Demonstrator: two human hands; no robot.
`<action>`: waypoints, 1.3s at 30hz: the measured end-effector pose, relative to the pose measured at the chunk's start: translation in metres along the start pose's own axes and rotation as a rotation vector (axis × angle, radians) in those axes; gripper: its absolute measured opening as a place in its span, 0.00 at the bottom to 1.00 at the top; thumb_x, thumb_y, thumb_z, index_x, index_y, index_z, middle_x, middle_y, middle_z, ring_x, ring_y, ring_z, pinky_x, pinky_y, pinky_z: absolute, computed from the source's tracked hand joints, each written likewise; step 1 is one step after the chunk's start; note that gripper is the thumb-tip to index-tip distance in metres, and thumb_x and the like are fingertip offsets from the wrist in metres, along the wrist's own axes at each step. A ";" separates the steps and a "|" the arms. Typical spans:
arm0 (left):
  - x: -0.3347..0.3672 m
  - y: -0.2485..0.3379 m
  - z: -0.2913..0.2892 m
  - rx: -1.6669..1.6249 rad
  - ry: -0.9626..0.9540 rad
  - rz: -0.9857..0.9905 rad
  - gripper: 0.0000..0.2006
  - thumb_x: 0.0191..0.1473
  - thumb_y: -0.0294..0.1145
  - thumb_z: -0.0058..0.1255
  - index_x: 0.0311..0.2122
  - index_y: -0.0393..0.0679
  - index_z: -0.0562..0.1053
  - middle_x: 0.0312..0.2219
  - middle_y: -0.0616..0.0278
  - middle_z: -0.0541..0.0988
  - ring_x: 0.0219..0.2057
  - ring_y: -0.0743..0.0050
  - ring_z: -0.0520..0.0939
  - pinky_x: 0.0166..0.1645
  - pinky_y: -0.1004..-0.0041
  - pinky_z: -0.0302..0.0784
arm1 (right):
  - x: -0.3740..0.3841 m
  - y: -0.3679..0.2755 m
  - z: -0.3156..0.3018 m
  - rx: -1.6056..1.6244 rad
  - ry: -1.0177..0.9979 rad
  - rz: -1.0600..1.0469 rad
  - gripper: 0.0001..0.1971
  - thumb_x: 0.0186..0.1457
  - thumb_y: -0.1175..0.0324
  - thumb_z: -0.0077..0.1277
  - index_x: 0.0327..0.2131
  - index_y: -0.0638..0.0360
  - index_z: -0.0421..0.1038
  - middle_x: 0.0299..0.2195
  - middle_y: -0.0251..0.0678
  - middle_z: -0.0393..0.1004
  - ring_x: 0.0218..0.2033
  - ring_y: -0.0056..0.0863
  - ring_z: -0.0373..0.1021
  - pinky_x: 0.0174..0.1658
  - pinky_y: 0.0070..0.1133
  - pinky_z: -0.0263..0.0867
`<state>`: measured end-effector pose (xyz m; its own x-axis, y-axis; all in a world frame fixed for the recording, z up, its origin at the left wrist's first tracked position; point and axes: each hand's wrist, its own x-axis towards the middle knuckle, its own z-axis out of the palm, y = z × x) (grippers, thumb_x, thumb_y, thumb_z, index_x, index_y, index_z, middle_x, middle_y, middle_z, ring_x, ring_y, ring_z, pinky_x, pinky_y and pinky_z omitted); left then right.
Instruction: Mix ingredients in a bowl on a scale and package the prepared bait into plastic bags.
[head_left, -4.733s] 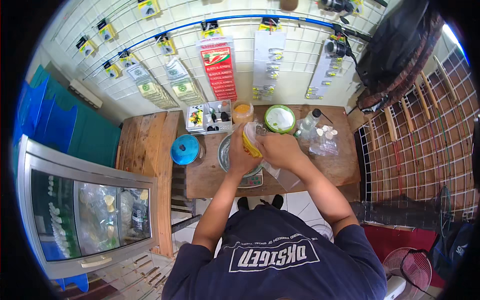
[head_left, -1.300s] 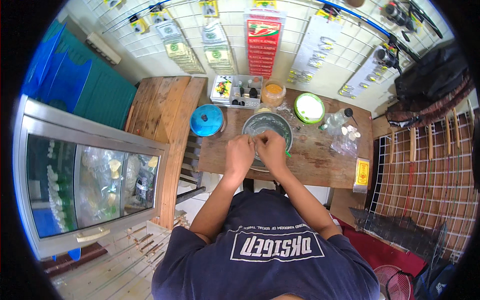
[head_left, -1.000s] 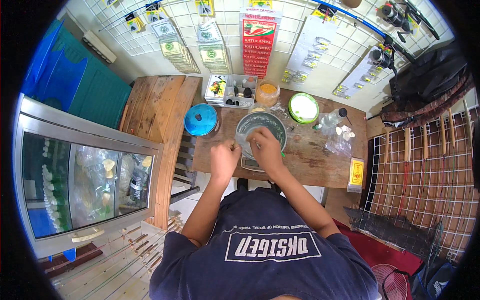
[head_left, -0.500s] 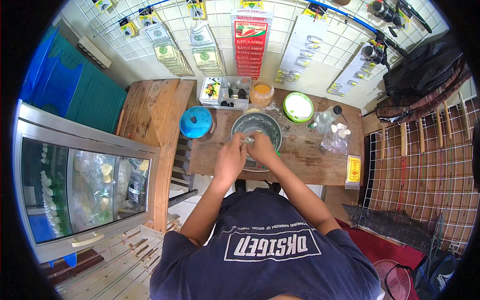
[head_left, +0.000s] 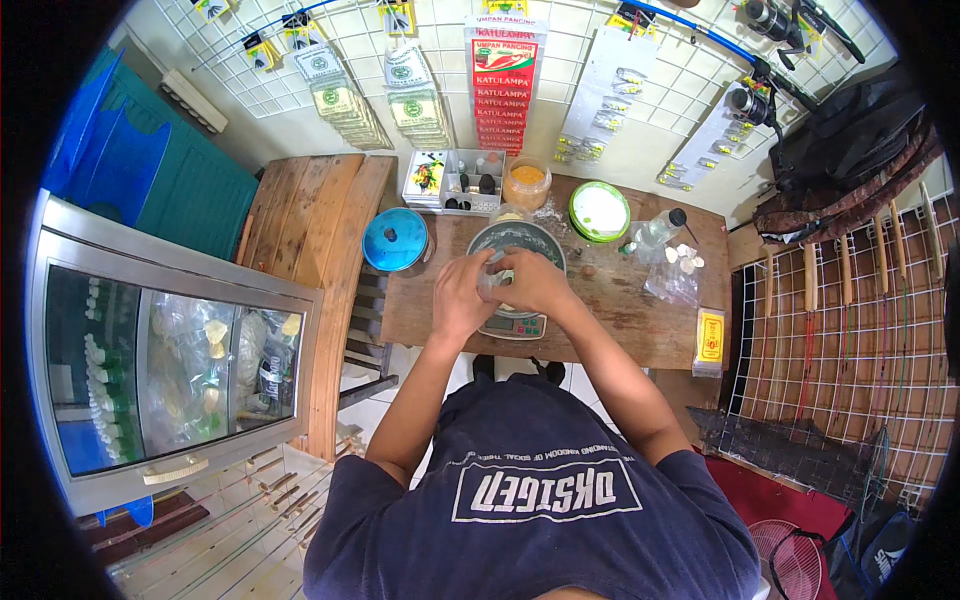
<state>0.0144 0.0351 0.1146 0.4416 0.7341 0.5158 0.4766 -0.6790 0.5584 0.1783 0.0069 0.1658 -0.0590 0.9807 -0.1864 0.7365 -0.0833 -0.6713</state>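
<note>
Over the near part of a grey bowl (head_left: 541,237) my two hands come together, closed around a small clear, shiny thing. My left hand (head_left: 462,294) grips this clear thing (head_left: 492,278) from the left. Curled over its other side is my right hand (head_left: 533,285). Fingers cover much of it, so its exact kind does not show. Whitish residue coats the bowl's inner wall. The bowl rests on a kitchen scale (head_left: 514,326), whose front panel shows below my hands.
On the wooden table (head_left: 610,320) stand a blue-lidded tub (head_left: 394,240), a jar of orange powder (head_left: 526,184), a green-rimmed tub (head_left: 599,211), a clear bottle (head_left: 655,232) and a divided box (head_left: 470,185). A glass-fronted cabinet (head_left: 305,345) stands at left.
Both hands have drawn slightly nearer to me and turned around the clear thing, which shows larger between them. The scale's front panel is more exposed. The view has shifted a little.
</note>
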 end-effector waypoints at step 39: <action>-0.095 0.013 0.058 -0.648 0.113 -0.828 0.21 0.45 0.33 0.69 0.39 0.37 0.70 0.30 0.59 0.80 0.31 0.74 0.81 0.38 0.72 0.77 | -0.017 0.097 0.048 -0.664 0.175 -0.092 0.07 0.44 0.69 0.51 0.18 0.55 0.78 0.21 0.45 0.78 0.24 0.41 0.77 0.28 0.33 0.71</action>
<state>0.0225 -0.0433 0.0352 0.0752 0.9865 -0.1458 0.0850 0.1394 0.9866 0.2181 -0.0261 0.0691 -0.0729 0.9973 0.0059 0.9935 0.0732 -0.0876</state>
